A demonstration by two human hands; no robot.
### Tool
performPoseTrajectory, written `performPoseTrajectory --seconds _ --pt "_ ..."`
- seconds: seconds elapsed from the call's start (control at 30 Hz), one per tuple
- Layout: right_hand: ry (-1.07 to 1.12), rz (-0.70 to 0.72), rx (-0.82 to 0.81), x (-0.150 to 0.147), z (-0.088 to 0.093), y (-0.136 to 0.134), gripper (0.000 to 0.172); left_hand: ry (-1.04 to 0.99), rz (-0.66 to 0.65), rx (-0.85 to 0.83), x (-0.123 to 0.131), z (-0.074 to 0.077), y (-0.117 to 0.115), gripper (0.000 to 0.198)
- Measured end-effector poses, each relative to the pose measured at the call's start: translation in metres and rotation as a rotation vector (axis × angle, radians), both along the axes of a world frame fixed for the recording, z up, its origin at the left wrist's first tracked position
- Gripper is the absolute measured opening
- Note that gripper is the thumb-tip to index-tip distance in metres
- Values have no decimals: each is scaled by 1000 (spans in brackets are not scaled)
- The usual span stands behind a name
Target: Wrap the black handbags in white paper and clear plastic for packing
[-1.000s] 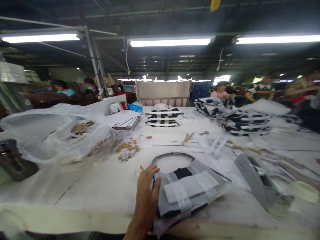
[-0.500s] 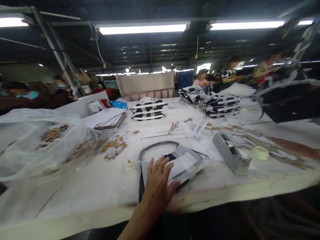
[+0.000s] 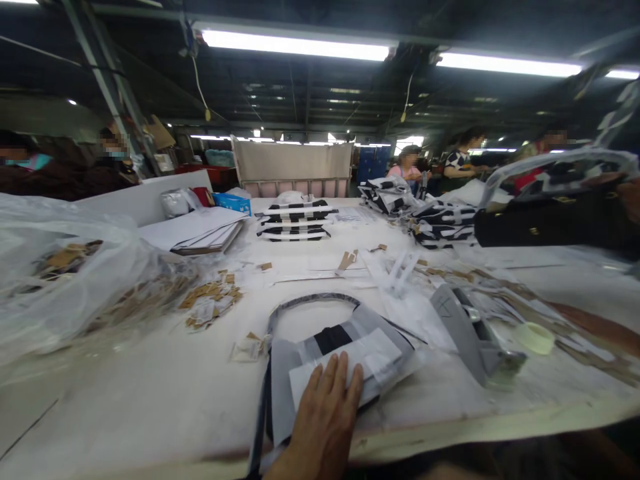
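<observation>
My left hand (image 3: 327, 407) lies palm down with its fingers stretched out on a grey-and-black handbag (image 3: 285, 373). Under the fingers, a white sheet (image 3: 377, 350) covers part of the bag's front. The bag lies flat near the table's front edge, its wrapped handle (image 3: 315, 298) arching away from me. Beside its left side rests a small clear packet with a tan tag (image 3: 249, 348). A grey tape dispenser (image 3: 463, 327) stands to the right. At the bottom edge, a blurred skin-toned patch (image 3: 443, 472) may be part of my right hand; its fingers do not show.
A clear plastic bag (image 3: 115, 260) and a pile of tan tags (image 3: 213, 297) lie left. Striped bags (image 3: 295, 220) are stacked behind. A tape roll (image 3: 535, 338) sits right. At far right, a co-worker's hand (image 3: 607, 179) is at a black handbag (image 3: 555, 217).
My left hand has settled lower on the handbag, with its fingers closer together. The view has shifted, and the black handbag at far right has moved left in the picture.
</observation>
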State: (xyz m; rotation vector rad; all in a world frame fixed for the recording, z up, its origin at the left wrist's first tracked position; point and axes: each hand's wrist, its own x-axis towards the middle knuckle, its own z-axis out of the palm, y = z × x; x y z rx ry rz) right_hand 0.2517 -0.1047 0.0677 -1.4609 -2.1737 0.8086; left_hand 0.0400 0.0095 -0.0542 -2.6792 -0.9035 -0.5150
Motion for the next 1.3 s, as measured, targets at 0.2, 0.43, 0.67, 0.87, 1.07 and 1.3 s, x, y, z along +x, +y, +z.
performPoseTrajectory --seconds 0.2,0.43,0.67,0.87,1.07,1.3 --pt "-73 -619 87 52 -26 121 61 -41 -29 -63 -16 -9 9 65" --pt "214 -556 -239 61 -84 129 71 20 -131 19 -41 12 14 54" --pt "273 -387 -361 62 -79 106 62 43 -268 80 -73 22 11 45" --pt "66 -477 -202 76 -73 143 51 -28 -136 -229 -73 69 48 65" --pt "-123 -451 125 77 -115 190 48 26 70 -469 -77 45 77 53" --pt "-254 -311 435 90 -169 203 41 21 71 -622 -87 48 60 58"
